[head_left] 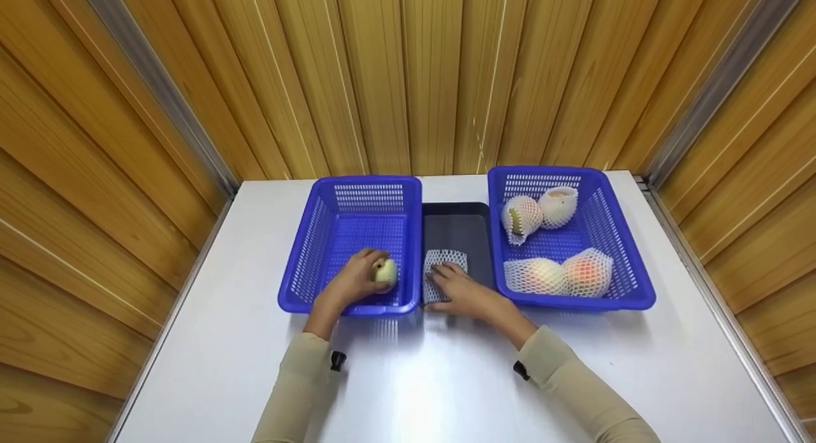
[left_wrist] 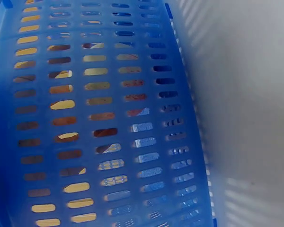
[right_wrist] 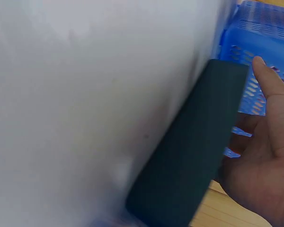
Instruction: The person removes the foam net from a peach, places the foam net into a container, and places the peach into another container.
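My left hand (head_left: 357, 276) reaches into the left blue basket (head_left: 298, 252), its fingers curled round a pale yellow-green round fruit (head_left: 386, 275) near the front right corner. A dark spot shows on the fruit. Through the slots of the basket wall (left_wrist: 80, 113) the left wrist view gives only glimpses of hand and fruit. My right hand (head_left: 462, 293) is over the black tray (head_left: 456, 225), fingertips resting on a white foam net sleeve (head_left: 452, 257) that lies flat there. From the right wrist, the thumb (right_wrist: 270, 82) looks straight and apart from the fingers.
A right blue basket (head_left: 637, 271) holds several fruits in white foam nets, among them a reddish one (head_left: 588, 273) and a greenish one (head_left: 559, 208). The tray sits between both baskets on a white table (head_left: 255, 341). Wood-patterned walls (head_left: 427, 79) enclose the back and sides.
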`<state>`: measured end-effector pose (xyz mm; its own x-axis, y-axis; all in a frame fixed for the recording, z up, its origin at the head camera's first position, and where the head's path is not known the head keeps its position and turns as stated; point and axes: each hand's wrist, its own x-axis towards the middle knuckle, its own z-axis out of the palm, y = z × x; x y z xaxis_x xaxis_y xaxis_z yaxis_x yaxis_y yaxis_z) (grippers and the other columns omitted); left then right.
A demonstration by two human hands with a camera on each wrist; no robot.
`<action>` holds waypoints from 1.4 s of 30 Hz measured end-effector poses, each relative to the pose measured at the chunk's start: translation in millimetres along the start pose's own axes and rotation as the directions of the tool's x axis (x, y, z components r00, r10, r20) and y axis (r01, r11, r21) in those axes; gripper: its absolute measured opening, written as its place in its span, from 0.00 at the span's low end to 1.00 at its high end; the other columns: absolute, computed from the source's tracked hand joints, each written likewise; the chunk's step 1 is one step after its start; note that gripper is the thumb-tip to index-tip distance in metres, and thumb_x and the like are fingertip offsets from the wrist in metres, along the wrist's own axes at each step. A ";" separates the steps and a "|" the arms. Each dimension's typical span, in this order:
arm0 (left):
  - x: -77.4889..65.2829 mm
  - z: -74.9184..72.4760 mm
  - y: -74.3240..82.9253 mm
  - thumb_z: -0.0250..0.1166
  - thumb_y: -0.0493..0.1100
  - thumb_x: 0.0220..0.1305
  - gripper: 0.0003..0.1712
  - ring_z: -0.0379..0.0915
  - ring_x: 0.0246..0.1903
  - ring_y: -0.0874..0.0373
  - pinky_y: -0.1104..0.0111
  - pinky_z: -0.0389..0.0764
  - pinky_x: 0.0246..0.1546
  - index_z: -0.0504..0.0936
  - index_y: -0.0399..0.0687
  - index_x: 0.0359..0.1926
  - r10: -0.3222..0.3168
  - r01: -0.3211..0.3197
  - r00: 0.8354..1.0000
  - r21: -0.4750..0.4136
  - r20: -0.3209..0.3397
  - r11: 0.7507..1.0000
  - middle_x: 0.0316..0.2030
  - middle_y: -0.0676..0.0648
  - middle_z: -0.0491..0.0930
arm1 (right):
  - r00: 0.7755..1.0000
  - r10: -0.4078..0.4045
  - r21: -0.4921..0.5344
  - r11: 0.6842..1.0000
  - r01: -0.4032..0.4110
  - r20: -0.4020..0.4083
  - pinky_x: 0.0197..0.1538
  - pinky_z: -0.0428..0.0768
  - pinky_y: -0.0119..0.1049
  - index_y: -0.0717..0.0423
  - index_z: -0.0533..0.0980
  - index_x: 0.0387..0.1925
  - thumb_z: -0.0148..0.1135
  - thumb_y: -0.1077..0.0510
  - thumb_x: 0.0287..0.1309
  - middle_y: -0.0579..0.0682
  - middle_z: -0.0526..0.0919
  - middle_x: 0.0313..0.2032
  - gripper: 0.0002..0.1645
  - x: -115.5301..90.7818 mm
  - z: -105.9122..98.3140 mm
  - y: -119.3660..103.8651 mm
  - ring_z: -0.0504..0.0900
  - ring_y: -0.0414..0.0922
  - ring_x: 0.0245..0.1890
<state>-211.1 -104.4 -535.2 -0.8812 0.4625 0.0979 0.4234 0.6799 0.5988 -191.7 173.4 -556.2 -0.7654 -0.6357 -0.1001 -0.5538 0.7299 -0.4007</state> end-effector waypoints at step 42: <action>-22.9 6.0 97.2 0.69 0.42 0.66 0.17 0.73 0.61 0.49 0.52 0.71 0.66 0.83 0.46 0.55 0.338 -0.310 0.931 0.189 -0.141 0.932 0.58 0.44 0.79 | 0.904 0.227 0.033 0.972 -0.231 -0.363 0.69 0.58 0.72 0.68 0.70 0.66 0.62 0.59 0.69 0.71 0.68 0.66 0.29 -149.9 -109.9 83.3 0.60 0.72 0.68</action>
<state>-148.6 -45.5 -484.0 -0.7065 0.5802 0.4053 0.7073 0.5977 0.3774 -159.1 357.2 -474.5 -0.9365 -0.3175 0.1488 -0.3507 0.8484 -0.3966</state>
